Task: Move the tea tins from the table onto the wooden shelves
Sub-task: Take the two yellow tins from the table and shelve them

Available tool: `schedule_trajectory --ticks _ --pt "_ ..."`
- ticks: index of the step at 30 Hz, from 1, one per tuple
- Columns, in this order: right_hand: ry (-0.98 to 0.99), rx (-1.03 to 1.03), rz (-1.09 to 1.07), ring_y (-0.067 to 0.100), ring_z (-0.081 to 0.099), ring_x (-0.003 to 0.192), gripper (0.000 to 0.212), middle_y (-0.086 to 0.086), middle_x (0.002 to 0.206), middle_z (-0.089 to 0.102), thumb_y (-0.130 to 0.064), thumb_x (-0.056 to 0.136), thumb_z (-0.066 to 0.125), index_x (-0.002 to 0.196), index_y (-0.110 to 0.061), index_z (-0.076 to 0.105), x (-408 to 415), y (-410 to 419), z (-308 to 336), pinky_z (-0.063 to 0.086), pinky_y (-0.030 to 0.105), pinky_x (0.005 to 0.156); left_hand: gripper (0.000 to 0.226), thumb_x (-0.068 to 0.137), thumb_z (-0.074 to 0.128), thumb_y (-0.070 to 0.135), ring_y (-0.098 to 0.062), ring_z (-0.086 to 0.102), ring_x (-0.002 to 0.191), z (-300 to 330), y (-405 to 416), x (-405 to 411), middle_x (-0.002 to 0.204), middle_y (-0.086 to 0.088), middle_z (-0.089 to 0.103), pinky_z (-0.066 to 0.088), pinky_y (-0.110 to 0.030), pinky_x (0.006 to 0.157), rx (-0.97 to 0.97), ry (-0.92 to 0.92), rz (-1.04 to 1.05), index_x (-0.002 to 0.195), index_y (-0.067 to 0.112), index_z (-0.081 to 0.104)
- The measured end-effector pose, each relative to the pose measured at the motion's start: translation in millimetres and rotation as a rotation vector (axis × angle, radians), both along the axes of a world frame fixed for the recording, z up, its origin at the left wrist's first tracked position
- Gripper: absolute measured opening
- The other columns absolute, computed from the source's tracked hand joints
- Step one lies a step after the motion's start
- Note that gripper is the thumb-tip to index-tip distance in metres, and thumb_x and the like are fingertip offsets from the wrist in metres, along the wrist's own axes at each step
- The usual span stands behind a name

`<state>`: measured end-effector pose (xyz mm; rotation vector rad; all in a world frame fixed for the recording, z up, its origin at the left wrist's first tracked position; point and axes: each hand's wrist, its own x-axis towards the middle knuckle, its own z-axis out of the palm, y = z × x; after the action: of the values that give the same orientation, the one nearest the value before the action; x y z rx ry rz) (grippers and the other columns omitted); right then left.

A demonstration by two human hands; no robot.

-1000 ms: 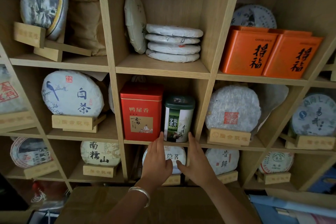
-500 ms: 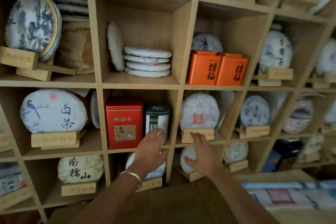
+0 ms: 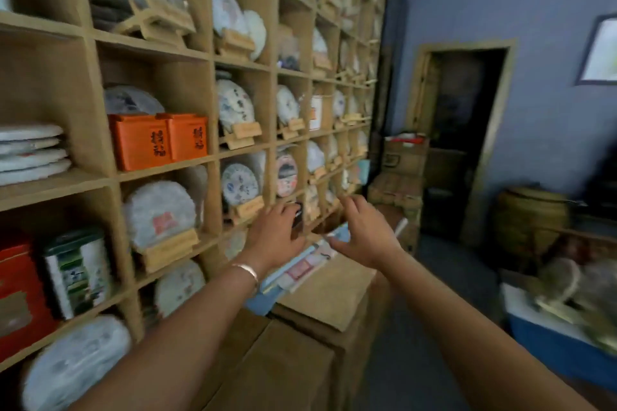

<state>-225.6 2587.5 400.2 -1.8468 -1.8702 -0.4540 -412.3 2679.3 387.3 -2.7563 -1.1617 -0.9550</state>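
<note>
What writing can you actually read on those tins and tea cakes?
None is readable.
Orange tins: dark characters, blurred.
Red tin: label blurred.
Green tin: print blurred.
Tea cake: red stamp, blurred.
Wooden stands: engraving too faint.

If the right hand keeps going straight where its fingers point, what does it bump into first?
Probably the wooden shelves: the right hand is open, empty, fingers pointing up and forward toward the lower cubbies of wrapped tea cakes. The picture is blurred, so depth is uncertain.
</note>
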Motion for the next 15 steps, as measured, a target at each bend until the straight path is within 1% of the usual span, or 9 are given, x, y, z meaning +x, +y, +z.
schedule_trajectory --ticks 4,7,9,12,15 --pt "-0.013 0.013 -0.274 0.035 0.050 0.119 0.085 0.014 0.135 0.046 -0.049 0.077 0.068 0.144 -0.013 0.032 79.9 -106.8 10.4 0.043 0.042 0.097 0.057 0.084 0.061 0.038 -0.030 0.046 0.123 6.8 -59.4 106.9 0.134 -0.007 0.050 0.041 -0.036 0.096 0.005 -0.002 -0.234 0.135 0.016 0.048" --pt "-0.023 0.025 -0.464 0.034 0.047 0.124 0.087 0.013 0.141 0.042 -0.052 0.079 0.065 0.147 -0.013 0.028 129.0 -191.4 11.9 0.040 0.043 0.101 0.060 0.084 0.060 0.041 -0.028 0.047 0.124 6.9 -113.1 181.9 0.138 -0.005 0.050 0.039 -0.035 0.100 0.019 0.004 -0.397 0.138 0.018 0.046" --pt "-0.028 0.008 -0.582 0.035 0.046 0.124 0.088 0.013 0.142 0.042 -0.053 0.079 0.064 0.148 -0.013 0.026 155.9 -244.4 10.0 0.039 0.043 0.101 0.060 0.085 0.060 0.042 -0.026 0.045 0.127 5.3 -152.1 226.4 0.140 -0.004 0.049 0.039 -0.037 0.101 0.020 0.012 -0.503 0.139 0.019 0.044" --pt "-0.027 -0.026 -0.727 0.037 0.049 0.118 0.084 0.015 0.134 0.047 -0.053 0.079 0.063 0.145 -0.012 0.031 190.4 -318.8 4.6 0.041 0.044 0.099 0.061 0.086 0.061 0.041 -0.026 0.044 0.128 -1.4 -213.5 284.4 0.140 -0.004 0.048 0.041 -0.039 0.101 -0.010 0.013 -0.653 0.140 0.019 0.043" --pt "-0.023 -0.062 -0.819 0.035 0.052 0.115 0.080 0.014 0.131 0.050 -0.051 0.077 0.064 0.142 -0.012 0.036 222.9 -385.6 -4.2 0.045 0.042 0.095 0.060 0.083 0.064 0.041 -0.028 0.049 0.122 -9.3 -270.7 336.4 0.134 -0.005 0.054 0.045 -0.039 0.094 -0.022 0.013 -0.748 0.137 0.020 0.046"
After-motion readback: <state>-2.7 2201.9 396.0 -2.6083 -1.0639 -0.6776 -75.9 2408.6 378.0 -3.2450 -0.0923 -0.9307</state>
